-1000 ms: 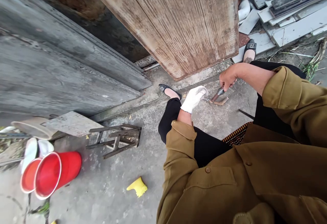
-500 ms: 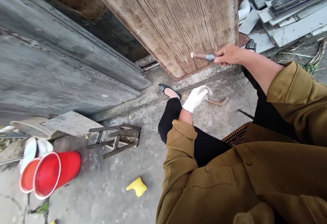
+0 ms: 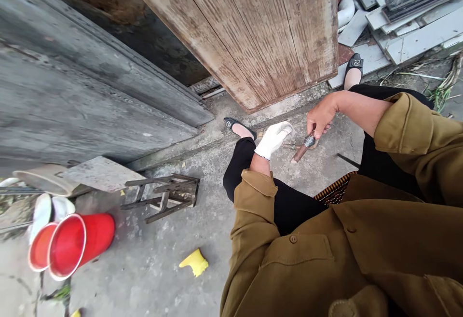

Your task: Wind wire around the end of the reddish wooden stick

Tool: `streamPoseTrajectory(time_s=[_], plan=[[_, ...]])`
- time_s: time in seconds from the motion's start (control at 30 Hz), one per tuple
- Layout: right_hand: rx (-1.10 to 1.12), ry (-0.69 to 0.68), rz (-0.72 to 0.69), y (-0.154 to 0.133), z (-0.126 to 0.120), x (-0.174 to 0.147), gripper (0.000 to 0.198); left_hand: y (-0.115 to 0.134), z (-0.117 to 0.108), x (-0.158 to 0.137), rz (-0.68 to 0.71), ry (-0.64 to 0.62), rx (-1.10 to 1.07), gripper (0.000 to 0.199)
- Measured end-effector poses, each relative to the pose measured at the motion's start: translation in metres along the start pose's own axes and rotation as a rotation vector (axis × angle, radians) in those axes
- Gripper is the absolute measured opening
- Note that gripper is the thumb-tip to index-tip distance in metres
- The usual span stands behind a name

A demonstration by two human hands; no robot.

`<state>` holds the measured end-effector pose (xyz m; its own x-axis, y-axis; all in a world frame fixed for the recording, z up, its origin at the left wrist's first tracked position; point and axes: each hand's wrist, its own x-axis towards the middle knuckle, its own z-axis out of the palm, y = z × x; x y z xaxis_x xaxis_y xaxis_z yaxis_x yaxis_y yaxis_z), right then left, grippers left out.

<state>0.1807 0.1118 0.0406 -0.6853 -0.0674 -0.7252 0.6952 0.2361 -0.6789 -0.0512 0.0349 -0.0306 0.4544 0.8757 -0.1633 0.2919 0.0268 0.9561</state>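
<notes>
Head view, only one: person seated on a woven seat (image 3: 331,192), black-trousered knees apart, facing a plank door panel (image 3: 253,32). Right hand (image 3: 321,117), bare, grips a short wooden stick (image 3: 300,153) at its upper part, by a silvery wire-like winding (image 3: 309,141). Stick slants down toward the body, pale tip lowest, over the concrete floor (image 3: 155,259) just short of the ledge edge below the door; whether the tip touches the concrete is unclear. Left hand (image 3: 273,138), white-gloved, sits left of the stick and apart from it, fingers apparently curled; can't make out whether they close on anything. A thin brown piece (image 3: 291,146) lies between the hands, partly behind the stick. Handling, as judged: keep the right grip firm but the wrist loose, turn the stick evenly so the winding lies tight, and hold the gloved fingers clear of the tip. A loose strand could snag or slip, so steady tension seems wise. Farther left on the floor: a tipped wooden stool (image 3: 168,196), a yellow scrap (image 3: 195,261), red buckets (image 3: 97,240).
</notes>
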Motion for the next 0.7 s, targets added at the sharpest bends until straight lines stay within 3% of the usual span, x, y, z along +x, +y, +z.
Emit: streamPoseTrajectory(time_s=[0.07,0.1,0.2,0.27,0.33,0.4,0.5,0.6,0.7], plan=[[0.124,0.078,-0.153,-0.001,-0.003,-0.014,0.027,-0.002,0.001,0.002,0.004,0.017,-0.066,0.039],[0.198,0.185,-0.234,-0.001,-0.005,-0.022,0.029,-0.001,0.002,0.003,0.017,0.015,-0.111,0.043],[0.377,0.649,-0.344,0.002,-0.01,-0.039,0.032,0.003,0.006,0.004,0.046,-0.036,-0.188,0.049],[0.362,0.89,-0.229,0.004,-0.015,-0.043,0.033,0.008,0.007,0.003,0.025,-0.079,-0.191,0.05],[0.194,0.981,-0.007,0.005,-0.018,-0.039,0.035,0.013,0.008,0.001,0.004,-0.107,-0.204,0.05],[-0.071,0.952,0.198,0.004,-0.019,-0.027,0.036,0.016,0.009,-0.002,-0.001,-0.132,-0.214,0.051],[-0.399,0.74,0.354,0.003,-0.013,-0.005,0.03,0.016,0.011,-0.002,-0.02,-0.141,-0.189,0.053],[-0.395,0.336,0.34,0.005,-0.003,0.011,0.018,0.01,0.014,0.0,-0.063,-0.16,-0.169,0.055],[-0.186,-0.009,0.179,0.005,0.002,0.011,0.024,0.003,0.018,0.004,-0.08,-0.226,-0.18,0.056]])
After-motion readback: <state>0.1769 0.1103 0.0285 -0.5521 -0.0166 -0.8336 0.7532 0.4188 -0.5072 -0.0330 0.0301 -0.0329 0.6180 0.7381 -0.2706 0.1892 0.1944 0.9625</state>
